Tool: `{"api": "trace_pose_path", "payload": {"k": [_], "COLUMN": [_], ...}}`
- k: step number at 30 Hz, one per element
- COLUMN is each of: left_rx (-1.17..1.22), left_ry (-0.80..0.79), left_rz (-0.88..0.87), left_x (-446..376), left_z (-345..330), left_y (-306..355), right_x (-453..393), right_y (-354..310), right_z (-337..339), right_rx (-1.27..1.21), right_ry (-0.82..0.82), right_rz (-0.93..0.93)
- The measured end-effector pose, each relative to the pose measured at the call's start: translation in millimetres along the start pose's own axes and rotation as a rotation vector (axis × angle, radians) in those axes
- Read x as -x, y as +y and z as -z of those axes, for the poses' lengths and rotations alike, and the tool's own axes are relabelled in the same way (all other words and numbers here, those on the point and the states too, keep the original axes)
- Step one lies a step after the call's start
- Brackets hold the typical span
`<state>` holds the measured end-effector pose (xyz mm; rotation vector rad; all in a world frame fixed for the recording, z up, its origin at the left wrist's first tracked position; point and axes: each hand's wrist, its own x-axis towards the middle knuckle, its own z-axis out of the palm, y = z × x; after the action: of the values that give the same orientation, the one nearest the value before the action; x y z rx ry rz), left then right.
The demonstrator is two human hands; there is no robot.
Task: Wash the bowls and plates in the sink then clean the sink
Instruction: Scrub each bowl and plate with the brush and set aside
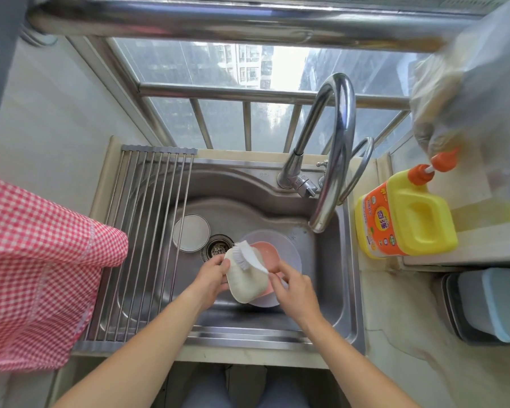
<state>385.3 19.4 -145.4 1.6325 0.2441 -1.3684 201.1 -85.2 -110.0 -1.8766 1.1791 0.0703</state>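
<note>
**Overhead at the sink: brush meets dish**

Broadly, the scene is set by a stainless-steel sink (330, 278) beneath a barred window (218, 83), viewed from above. A roll-up drying rack (136, 237) of steel rods spans the sink's left portion. A red-and-white checked cloth (42, 269) hangs at the left edge, overlapping the rack's near left corner. A tall curved faucet (336, 136) rises from the far rim, its outlet arching over the basin's right side. On the counter to the right stands a yellow detergent bottle (407, 213) with an orange pump; hanging crumpled plastic (460, 92) reaches down to just above the pump head.

Inside the basin, a pale round plate (286, 245) lies right of the drain (218, 249), with a pink dish (265, 254) lying in it. A small white bowl (190, 232) sits left of the drain, just beside it.

The left hand (211, 279) grasps the left edge of a cream rectangular dish (246, 282), holding it tilted above the plate. The right hand (295, 293) pinches the handle of a white brush (248, 257), whose bristles touch the far end of the cream dish. Both forearms reach in from the near edge.
</note>
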Motion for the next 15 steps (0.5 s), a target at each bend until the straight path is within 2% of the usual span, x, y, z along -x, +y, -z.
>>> {"api": "trace_pose_path", "payload": {"k": [3, 4, 9, 13, 15], "left_rx": [-0.031, -0.048, -0.173, -0.284, -0.342], "left_ry": [-0.004, -0.003, -0.015, -0.082, -0.114], "left_rz": [0.003, -0.002, -0.026, -0.093, -0.147], "left_x": [-1, -2, -4, -3, -2], "left_z": [0, 1, 3, 8, 10], "left_y": [2, 3, 6, 10, 14], "right_x": [-4, -4, -2, -18, -25], "right_y": [12, 14, 2, 4, 3], "right_z": [7, 7, 3, 12, 18], "right_rx": [0.082, 0.084, -0.073, 0.04, 0.104], "right_ry": [0.048, 0.051, -0.007, 0.025, 0.002], "right_rz": [-0.208, -0.224, -0.066, -0.306, -0.283]}}
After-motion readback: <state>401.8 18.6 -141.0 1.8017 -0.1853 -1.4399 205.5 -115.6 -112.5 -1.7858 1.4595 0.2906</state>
